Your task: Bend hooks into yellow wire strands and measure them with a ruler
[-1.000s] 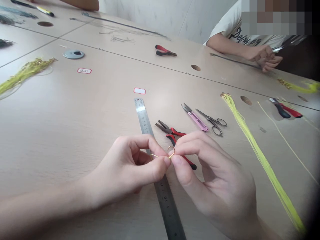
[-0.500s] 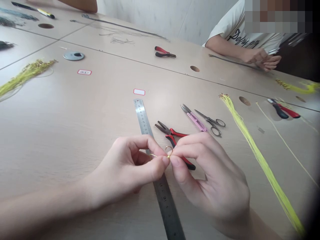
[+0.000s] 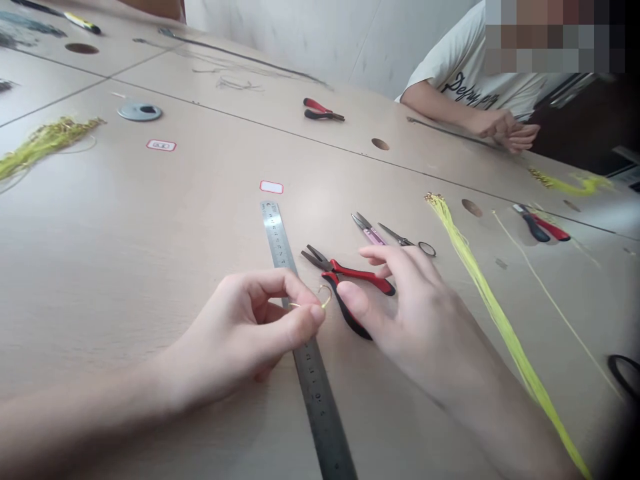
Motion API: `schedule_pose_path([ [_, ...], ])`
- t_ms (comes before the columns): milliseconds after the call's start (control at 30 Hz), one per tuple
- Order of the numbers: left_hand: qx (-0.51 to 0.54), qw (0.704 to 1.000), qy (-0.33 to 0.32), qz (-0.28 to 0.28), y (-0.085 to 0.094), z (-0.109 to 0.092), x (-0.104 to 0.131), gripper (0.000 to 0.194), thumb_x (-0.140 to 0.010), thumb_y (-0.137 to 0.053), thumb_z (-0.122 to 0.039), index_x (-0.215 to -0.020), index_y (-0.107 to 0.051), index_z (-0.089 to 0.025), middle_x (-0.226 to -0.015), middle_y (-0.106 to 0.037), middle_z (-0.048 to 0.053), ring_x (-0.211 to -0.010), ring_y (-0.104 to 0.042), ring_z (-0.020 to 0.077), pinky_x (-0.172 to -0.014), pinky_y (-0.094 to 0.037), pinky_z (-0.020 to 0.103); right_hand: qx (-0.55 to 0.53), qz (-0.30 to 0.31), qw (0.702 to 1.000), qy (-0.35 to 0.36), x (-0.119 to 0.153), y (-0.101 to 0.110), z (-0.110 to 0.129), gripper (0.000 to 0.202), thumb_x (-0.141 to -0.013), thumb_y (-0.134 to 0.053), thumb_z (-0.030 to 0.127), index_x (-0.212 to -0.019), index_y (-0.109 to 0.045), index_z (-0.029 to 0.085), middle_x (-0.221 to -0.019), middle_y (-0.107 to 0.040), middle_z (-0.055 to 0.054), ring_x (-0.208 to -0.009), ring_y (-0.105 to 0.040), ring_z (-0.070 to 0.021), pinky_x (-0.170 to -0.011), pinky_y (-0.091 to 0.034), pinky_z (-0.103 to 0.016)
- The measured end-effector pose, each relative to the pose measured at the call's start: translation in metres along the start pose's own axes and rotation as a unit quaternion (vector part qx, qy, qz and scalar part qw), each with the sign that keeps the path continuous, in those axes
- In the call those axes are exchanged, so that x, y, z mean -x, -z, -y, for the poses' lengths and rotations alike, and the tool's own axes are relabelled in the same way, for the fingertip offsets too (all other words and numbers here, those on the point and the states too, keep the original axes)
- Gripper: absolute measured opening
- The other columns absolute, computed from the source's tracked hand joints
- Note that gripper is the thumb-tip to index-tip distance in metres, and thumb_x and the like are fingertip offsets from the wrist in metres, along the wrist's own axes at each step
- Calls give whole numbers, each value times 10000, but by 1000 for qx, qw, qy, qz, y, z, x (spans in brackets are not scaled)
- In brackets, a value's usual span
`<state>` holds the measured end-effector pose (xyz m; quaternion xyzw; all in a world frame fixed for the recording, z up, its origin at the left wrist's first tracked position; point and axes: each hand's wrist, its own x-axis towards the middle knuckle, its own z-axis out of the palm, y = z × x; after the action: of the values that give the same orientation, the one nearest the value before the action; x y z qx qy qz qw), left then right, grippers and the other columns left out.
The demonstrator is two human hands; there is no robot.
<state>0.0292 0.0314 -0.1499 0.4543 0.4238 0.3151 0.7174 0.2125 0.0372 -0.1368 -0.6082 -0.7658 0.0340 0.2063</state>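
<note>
My left hand (image 3: 265, 320) pinches a small copper-coloured ring (image 3: 327, 294) with yellow thread at its base, between thumb and forefinger, above a steel ruler (image 3: 320, 400). My right hand (image 3: 410, 300) is apart from it, fingers spread and holding nothing, over the handles of red-and-black pliers (image 3: 345, 269). Beyond its fingertips lie pink thread snips (image 3: 369, 230) and dark scissors (image 3: 400, 235), both partly covered by the hand. A long bundle of yellow cords (image 3: 480, 287) stretches along the right side.
A person (image 3: 465, 93) works with their hands across the table. Other red-and-black pliers (image 3: 323, 111) lie further back. A grey disc (image 3: 140, 111) and yellow threads (image 3: 45, 143) are at the left. Red-edged labels (image 3: 271, 187) lie near the ruler's far end.
My right hand has let go of the ring and thread and moved right, its fingers opening. My left hand still pinches them. The whole view has shifted slightly.
</note>
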Motion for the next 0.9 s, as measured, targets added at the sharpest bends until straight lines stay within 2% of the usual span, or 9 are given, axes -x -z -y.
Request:
schedule_pose_path([
  [67,19,1000,-17,-10,1,-1,-2,231,-807,-587,-383,-679,-548,-194,-409,-382,-90,-314,-286,14,-311,-222,105,74,54,994,-68,-1,-3,-8,619,-749,-433,684,-1108,-546,193,-1108,-574,-129,-984,-582,-321,-717,-500,-450],
  [133,37,999,-21,-17,2,-2,-4,236,-820,-583,-371,-677,-558,-185,-358,-349,-101,-293,-253,2,-310,-199,93,103,87,988,-70,0,-6,-11,686,-696,-477,719,-1131,-540,193,-1164,-550,-137,-1113,-511,-350,-793,-489,-468],
  [200,53,998,-20,-19,2,-3,-5,246,-827,-581,-366,-674,-562,-175,-335,-341,-104,-287,-234,-3,-312,-192,90,109,101,988,-47,0,-10,-11,652,-682,-551,663,-1123,-550,184,-1123,-555,-136,-1149,-477,-345,-844,-474,-462],
  [333,77,997,-20,-8,2,-2,-6,231,-830,-587,-351,-695,-563,-166,-334,-366,-102,-285,-232,-4,-312,-198,95,92,119,988,-41,-3,-14,-11,382,-715,-570,440,-1009,-599,197,-976,-575,-103,-1047,-532,-315,-826,-471,-447],
  [467,87,996,-20,0,3,0,-6,241,-837,-569,-389,-731,-542,-174,-329,-341,-107,-280,-230,7,-303,-204,103,44,40,998,-34,-9,-12,-14,270,-717,-459,327,-912,-558,169,-883,-616,-105,-869,-593,-282,-711,-490,-415],
  [533,98,995,-29,9,4,1,-6,230,-845,-558,-383,-742,-517,-181,-342,-339,-112,-282,-236,12,-298,-210,102,8,-35,999,15,-10,-9,-13,223,-754,-430,310,-907,-514,171,-820,-629,-90,-756,-604,-246,-651,-491,-381],
  [633,113,992,-45,20,4,0,-6,210,-849,-559,-360,-752,-492,-186,-368,-356,-115,-291,-253,14,-297,-218,97,-17,-127,985,113,-10,-6,-10,167,-780,-527,302,-895,-481,189,-753,-606,-53,-690,-588,-209,-640,-486,-353],
  [767,117,991,-55,30,4,0,-6,214,-857,-547,-362,-753,-491,-184,-383,-364,-115,-288,-278,14,-293,-224,96,-26,-144,968,204,-10,-9,-8,141,-758,-590,204,-857,-490,200,-746,-561,-36,-714,-558,-195,-656,-481,-349],
  [900,124,990,-56,34,5,0,-6,206,-868,-532,-344,-759,-489,-175,-544,-484,-89,-294,-314,-17,-297,-230,96,-34,-140,964,225,-12,-14,-13,134,-735,-610,192,-834,-519,188,-743,-551,-45,-724,-529,-201,-641,-482,-368],
])
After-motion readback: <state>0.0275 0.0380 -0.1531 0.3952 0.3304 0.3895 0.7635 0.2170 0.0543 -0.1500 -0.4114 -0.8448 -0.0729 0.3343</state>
